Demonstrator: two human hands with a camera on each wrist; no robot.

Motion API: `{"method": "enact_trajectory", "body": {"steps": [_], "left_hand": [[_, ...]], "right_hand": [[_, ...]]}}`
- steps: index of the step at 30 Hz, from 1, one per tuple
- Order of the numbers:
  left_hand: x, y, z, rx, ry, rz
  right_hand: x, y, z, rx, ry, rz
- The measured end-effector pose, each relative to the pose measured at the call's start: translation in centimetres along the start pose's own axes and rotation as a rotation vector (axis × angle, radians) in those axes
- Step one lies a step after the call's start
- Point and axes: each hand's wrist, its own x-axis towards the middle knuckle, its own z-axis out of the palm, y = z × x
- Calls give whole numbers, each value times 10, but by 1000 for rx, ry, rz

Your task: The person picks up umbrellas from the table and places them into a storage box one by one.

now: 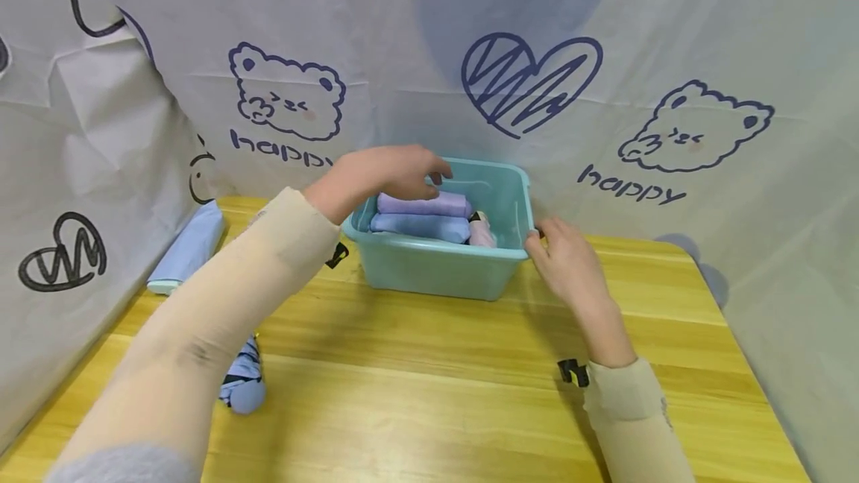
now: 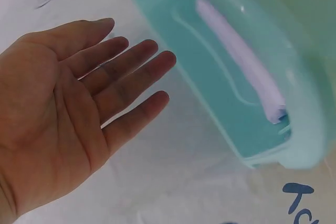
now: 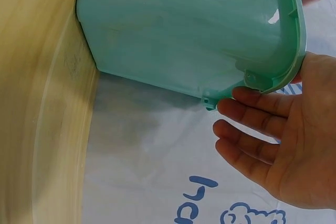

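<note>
A teal plastic bin (image 1: 429, 267) stands on the table against the back cloth. Inside lie a purple roll (image 1: 426, 205), a light blue roll (image 1: 423, 227) and a pale pink bundle (image 1: 482, 232) with a dark end. My left hand (image 1: 396, 172) hovers above the bin's back left part, holding nothing; in the left wrist view its fingers are loosely extended, palm showing. At the bin's right corner, my right hand (image 1: 570, 259) pinches the rim, thumb at the edge and index finger underneath. The other fingers of that hand (image 3: 283, 135) stay apart from the bin.
A light blue folded bundle (image 1: 188, 248) lies at the table's left edge. Nearer, partly behind my left forearm, is a blue bundle with dark bands and a round knob (image 1: 244, 395), like a folded umbrella. Printed white cloth (image 1: 403, 110) hangs behind the wooden table (image 1: 403, 393).
</note>
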Motion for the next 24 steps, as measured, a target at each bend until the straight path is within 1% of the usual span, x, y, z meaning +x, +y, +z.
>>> {"method": "enact_trajectory", "body": {"steps": [3, 6, 9, 12, 14, 18, 21, 24], "left_hand": [[-24, -1, 3, -45, 92, 17], [-49, -3, 11, -111, 204, 12], [-70, -8, 25, -145, 337, 19], [-90, -15, 45, -150, 466, 13], [-103, -20, 58, -164, 535, -16], [-126, -28, 83, -217, 654, -98], [-143, -32, 99, -257, 719, -169], [-159, -35, 113, -308, 760, -256]], "right_hand": [[0, 0, -1, -8, 3, 0], [0, 0, 0, -20, 11, -5], [0, -1, 1, -32, 22, -10], [0, -2, 2, -37, 24, -9], [-1, -3, 2, -34, 17, -5], [-1, -3, 1, -26, 12, 3], [-1, -3, 0, -25, 14, -1], [-1, -4, 0, -29, 16, -8]]}}
